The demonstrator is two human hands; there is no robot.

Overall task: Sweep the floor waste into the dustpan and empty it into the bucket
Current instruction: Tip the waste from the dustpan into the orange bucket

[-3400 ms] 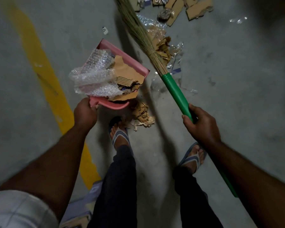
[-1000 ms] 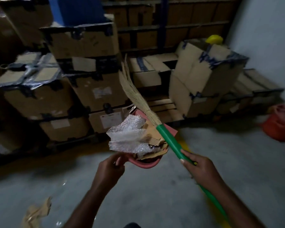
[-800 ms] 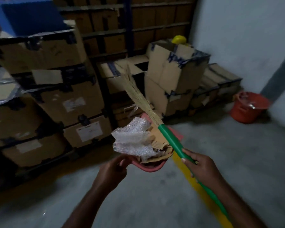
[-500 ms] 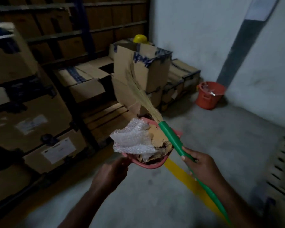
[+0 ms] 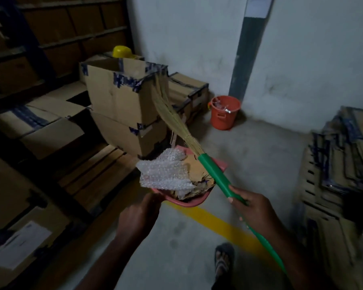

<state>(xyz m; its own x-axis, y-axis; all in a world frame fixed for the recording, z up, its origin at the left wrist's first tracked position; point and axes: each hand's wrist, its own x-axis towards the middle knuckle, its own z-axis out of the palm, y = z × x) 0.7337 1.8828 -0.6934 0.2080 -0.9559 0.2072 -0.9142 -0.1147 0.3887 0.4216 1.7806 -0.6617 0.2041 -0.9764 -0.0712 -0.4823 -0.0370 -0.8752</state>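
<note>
Pink dustpan [image 5: 187, 204] at centre, heaped with bubble wrap [image 5: 164, 172] and cardboard [image 5: 195, 168]; green-handled broom [image 5: 214, 174] slants across it; orange bucket [image 5: 223, 117] upper centre-right.

Taped cardboard boxes [image 5: 122, 97] stacked at ten o'clock, a yellow object [image 5: 122, 52] behind them; flattened cartons [image 5: 344, 164] at three o'clock.

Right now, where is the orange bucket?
In the head view, the orange bucket stands on the floor, right of centre, by the wall, right of the low cardboard boxes.

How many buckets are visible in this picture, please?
1. The orange bucket stands on the floor against the white wall, to the right of the low cardboard boxes, beyond the loaded dustpan. More may be hidden behind the boxes.
</note>
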